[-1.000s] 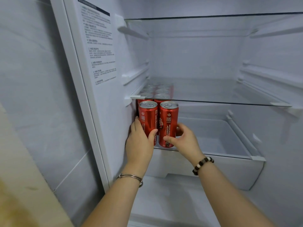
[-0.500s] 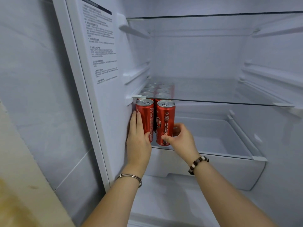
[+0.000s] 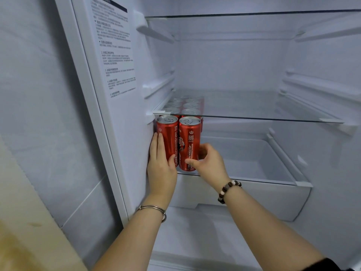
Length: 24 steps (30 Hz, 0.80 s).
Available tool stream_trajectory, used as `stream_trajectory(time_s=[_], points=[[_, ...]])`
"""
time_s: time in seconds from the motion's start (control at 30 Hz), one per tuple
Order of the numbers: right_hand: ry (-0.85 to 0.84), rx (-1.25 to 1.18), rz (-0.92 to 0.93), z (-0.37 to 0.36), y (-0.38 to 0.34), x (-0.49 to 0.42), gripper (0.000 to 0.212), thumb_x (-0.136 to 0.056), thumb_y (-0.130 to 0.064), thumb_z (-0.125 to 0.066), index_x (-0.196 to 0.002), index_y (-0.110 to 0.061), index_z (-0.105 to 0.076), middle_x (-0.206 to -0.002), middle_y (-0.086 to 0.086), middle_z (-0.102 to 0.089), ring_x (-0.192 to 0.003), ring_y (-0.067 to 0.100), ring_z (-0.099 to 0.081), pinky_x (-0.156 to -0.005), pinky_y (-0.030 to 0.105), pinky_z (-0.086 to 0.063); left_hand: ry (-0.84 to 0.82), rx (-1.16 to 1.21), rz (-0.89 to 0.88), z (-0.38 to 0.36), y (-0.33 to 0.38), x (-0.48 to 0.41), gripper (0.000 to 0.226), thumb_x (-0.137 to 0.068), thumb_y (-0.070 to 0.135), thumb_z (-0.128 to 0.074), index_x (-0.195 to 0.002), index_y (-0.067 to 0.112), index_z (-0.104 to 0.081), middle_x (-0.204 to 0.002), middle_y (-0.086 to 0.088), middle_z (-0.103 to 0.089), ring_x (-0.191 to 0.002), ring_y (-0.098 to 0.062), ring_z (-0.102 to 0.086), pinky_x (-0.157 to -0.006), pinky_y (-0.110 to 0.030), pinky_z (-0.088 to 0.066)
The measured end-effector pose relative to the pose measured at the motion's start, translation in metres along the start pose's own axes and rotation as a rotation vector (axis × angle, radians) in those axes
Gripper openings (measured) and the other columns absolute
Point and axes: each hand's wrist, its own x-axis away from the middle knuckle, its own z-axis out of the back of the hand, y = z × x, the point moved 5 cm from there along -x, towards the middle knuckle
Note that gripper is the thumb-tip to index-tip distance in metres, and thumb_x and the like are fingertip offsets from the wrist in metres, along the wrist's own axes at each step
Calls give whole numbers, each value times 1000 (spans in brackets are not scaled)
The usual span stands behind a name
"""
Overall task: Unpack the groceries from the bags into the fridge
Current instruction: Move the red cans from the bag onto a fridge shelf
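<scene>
Cola cans (image 3: pixel 191 111) fill two rows at the left end of the fridge's lower shelf (image 3: pixel 244 178), against the side wall (image 3: pixel 139 122), which carries a printed label (image 3: pixel 117 61). My left hand (image 3: pixel 161 167) lies along the outer side of the front left can (image 3: pixel 169 137), fingers (image 3: pixel 157 145) straight and pressing, thumb on its front. The front right can (image 3: pixel 190 141) stands upright, touching it. My right hand (image 3: pixel 210 165) grasps this can low down, thumb in front, fingers curled round its far side. The rear cans show through the glass shelf (image 3: pixel 254 116) above. A drawer (image 3: pixel 254 200) sits below.
</scene>
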Motion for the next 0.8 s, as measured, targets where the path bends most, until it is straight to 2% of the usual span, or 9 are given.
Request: stream_trajectory(time_s=[0.2, 0.43, 0.67, 0.8], points=[[2, 34, 24, -1, -2, 3, 55, -78, -28, -75, -127, -17, -52, -120, -3, -62, -110, 11, -58, -87, 21, -45, 61, -137, -216, 0, 4, 2, 64, -79, -8, -65, -137, -5, -38, -143, -22, -38, -136, -32, -33, -110, -44, -32], [-42, 54, 40, -3, -5, 4, 55, -80, -20, -73, -130, -16, -52, -122, -1, -62, -112, 12, -57, -89, 23, -43, 60, -50, -176, 1, 1, -1, 66, -81, -10, -62, -141, 0, -35, -147, -16, -34, -137, -22, -31, -111, -35, -32], [-23, 45, 42, -7, -7, 4, 53, -79, -20, -75, -127, -16, -54, -118, -2, -63, -109, 11, -58, -86, 21, -42, 51, -88, -196, 0, 2, 1, 63, -85, -8, -57, -142, -1, -31, -148, -19, -31, -138, -29, -31, -106, -46, -40], [-24, 48, 40, -8, -7, 4, 54, -79, -20, -74, -129, -16, -53, -119, -2, -63, -110, 12, -58, -86, 21, -42, 65, -173, -257, -2, 1, 2, 45, -91, 4, -45, -135, -7, -42, -143, -23, -38, -136, -32, -32, -112, -43, -31]])
